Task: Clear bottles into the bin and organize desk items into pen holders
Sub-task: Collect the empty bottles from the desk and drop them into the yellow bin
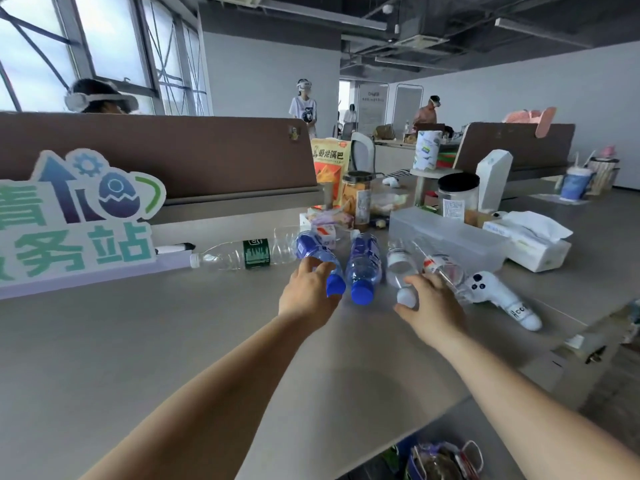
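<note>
Several empty plastic bottles lie on the grey desk (173,341). My left hand (308,292) curls round the neck of a blue-capped bottle (317,252). A second blue-capped bottle (363,263) lies just right of it, untouched. My right hand (431,306) grips the white cap end of a clear bottle (401,263); another clear bottle with a red-and-white label (445,268) lies under its fingers. A long clear bottle with a green label (249,254) lies to the left, apart from both hands.
A white game controller (498,299) lies right of my right hand. Behind the bottles are a translucent box (446,233), a tissue box (533,244), snack jars and bags. A foam sign (76,216) stands left. A bag (443,459) sits below the desk edge.
</note>
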`<state>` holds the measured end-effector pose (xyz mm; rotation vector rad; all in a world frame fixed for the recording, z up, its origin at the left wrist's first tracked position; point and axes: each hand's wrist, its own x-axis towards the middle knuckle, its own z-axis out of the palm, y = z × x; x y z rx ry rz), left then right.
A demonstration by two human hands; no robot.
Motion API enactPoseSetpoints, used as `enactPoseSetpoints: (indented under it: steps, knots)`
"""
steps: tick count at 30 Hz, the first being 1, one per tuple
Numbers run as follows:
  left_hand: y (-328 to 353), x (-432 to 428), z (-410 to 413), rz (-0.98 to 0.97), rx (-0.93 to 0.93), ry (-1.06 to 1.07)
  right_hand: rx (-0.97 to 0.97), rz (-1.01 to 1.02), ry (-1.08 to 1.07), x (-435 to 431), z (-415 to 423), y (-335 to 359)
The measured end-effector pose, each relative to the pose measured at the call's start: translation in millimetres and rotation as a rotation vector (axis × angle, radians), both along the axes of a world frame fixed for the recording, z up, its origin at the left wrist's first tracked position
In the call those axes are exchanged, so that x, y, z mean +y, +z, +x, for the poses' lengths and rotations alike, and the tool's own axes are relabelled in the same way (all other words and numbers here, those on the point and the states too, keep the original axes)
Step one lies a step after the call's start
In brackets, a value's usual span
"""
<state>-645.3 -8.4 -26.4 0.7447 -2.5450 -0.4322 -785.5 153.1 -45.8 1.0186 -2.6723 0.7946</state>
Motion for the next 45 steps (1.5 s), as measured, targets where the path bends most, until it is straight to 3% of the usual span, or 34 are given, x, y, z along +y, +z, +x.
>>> enactPoseSetpoints:
  steps: [5,15,25,36,41,45]
  knots:
    - [-15,2,-18,-0.131,-0.095,0.053,0.018,0.0,0.006,-4,-4,-6]
    - [-18,-4,-8,-0.026,-0.048,0.085,-0.01,0.004,0.013,-5,3,-7]
    - [-16,5,6,-0.022,-0.14,0.092,-0.05,0.014,0.038,12,22,-3]
    - [-17,-4,8,0.006,-0.07,0.161,-0.087,-0.026,0.094,10,23,-8]
    - [-22,-2,6,0.079,-0.029,0.095,-0.042,-0.033,0.055,13,24,-6]
    - [-20,6,13,0.021,-0.049,0.136,0.005,-0.009,-0.016,20,28,1]
